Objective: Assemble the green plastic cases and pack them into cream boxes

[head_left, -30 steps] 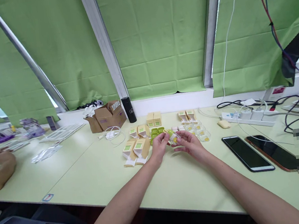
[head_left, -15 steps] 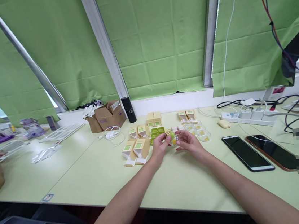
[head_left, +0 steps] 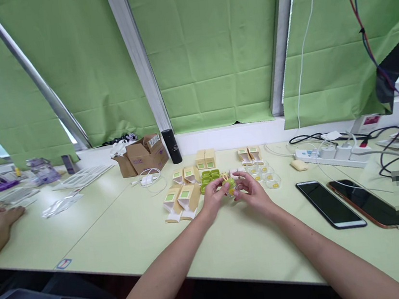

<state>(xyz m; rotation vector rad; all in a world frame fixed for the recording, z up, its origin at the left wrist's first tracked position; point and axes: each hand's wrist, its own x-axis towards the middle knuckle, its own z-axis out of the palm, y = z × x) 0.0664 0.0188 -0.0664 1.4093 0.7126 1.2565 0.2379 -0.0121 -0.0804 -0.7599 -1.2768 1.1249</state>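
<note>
Between my two hands is a small clear container with a green top and a yellow cord loop [head_left: 229, 186], something yellow showing low in it. My left hand [head_left: 214, 197] grips it from the left, and my right hand [head_left: 251, 190] closes on its right side. Just behind my left hand stand several green square pieces [head_left: 206, 176]. Beyond my right hand lie several clear cups with yellow centres [head_left: 272, 179] and some small white pieces partly hidden by the fingers. Left of my hands sit several open cream boxes with green labels [head_left: 189, 197].
More small boxes [head_left: 205, 159] stand behind. A cardboard box [head_left: 148, 155] and black bottle [head_left: 172, 146] are by the wall. Two phones, one white-framed phone [head_left: 330, 204] nearest, and a power strip [head_left: 327, 155] lie right. Another person's hands [head_left: 3, 222] are far left.
The container has turned more upright between my hands, its green top and cord loop now showing more plainly. At far left, the other person's hands have moved further into view.
</note>
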